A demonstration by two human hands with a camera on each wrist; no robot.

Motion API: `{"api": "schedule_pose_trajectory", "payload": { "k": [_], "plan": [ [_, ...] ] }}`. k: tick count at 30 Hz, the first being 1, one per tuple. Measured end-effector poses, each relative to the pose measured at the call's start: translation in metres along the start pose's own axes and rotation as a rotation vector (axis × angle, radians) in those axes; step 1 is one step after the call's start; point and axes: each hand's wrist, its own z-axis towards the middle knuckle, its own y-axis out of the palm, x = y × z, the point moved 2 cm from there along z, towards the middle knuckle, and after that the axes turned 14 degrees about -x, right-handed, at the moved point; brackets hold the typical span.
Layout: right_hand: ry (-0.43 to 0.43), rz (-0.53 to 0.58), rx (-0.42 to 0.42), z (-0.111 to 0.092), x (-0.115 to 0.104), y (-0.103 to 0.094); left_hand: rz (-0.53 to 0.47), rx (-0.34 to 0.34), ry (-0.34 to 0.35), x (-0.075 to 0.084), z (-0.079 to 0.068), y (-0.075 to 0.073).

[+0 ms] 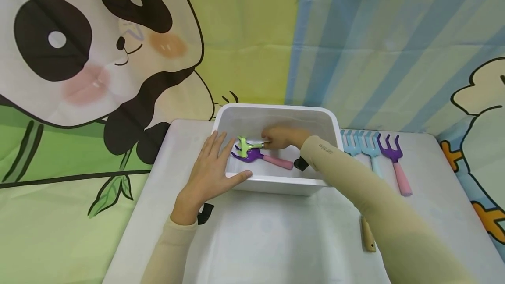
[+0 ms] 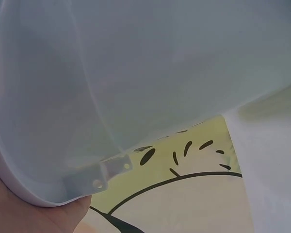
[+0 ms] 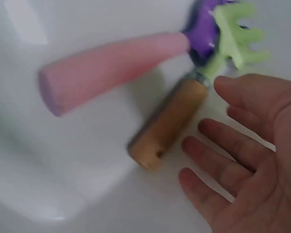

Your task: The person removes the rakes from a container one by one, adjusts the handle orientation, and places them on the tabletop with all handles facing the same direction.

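Observation:
A white plastic bin [image 1: 276,108] stands near the back of the table. On its floor lie a green hand rake [image 1: 245,147] with a wooden handle [image 3: 172,124] and a purple hand rake [image 1: 250,156] with a pink handle [image 3: 116,68]. The green tines overlap the purple head. Inside the bin, my right hand [image 1: 280,137] is beside the wooden handle; the right wrist view shows its fingers [image 3: 223,162] extended and apart from the handle. My left hand [image 1: 211,170] rests at the bin's left end with fingers spread. The left wrist view shows the bin's outer wall [image 2: 136,73] against that hand.
Right of the bin lie light blue hand rakes [image 1: 370,148] and another purple hand rake [image 1: 400,174] with a pink handle. A wooden handle [image 1: 368,236] shows below my right sleeve. Behind the white table [image 1: 260,240] hangs a printed panda cloth [image 1: 244,34].

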Motion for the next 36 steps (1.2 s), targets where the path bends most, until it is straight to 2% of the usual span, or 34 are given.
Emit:
{"api": "schedule_pose_trajectory", "payload": {
  "k": [2, 6, 10, 15, 18, 22, 29, 36],
  "plan": [
    [0.002, 0.027, -0.017, 0.002, 0.000, 0.004, 0.001, 0.004, 0.003, 0.000, 0.000, -0.001],
    [0.044, 0.155, -0.131, 0.008, 0.009, 0.018, -0.002, -0.004, -0.002, 0.000, -0.001, -0.001],
    [0.062, 0.204, -0.206, 0.007, 0.010, 0.026, -0.004, -0.010, -0.007, 0.000, -0.001, 0.000],
    [0.064, 0.234, -0.251, -0.002, -0.005, 0.024, -0.003, -0.005, 0.006, 0.001, -0.001, 0.000],
    [0.080, 0.303, -0.275, -0.003, -0.006, 0.025, -0.003, -0.011, 0.002, 0.001, -0.001, -0.001],
    [0.121, 0.412, -0.307, -0.005, -0.005, 0.023, -0.001, -0.025, -0.011, 0.000, -0.001, -0.001],
    [0.134, 0.563, -0.400, -0.008, 0.000, 0.021, 0.000, -0.023, -0.005, -0.001, 0.000, 0.000],
    [0.183, 0.622, -0.505, -0.005, 0.008, 0.021, -0.012, -0.016, 0.005, -0.001, 0.000, -0.001]
  ]
}}
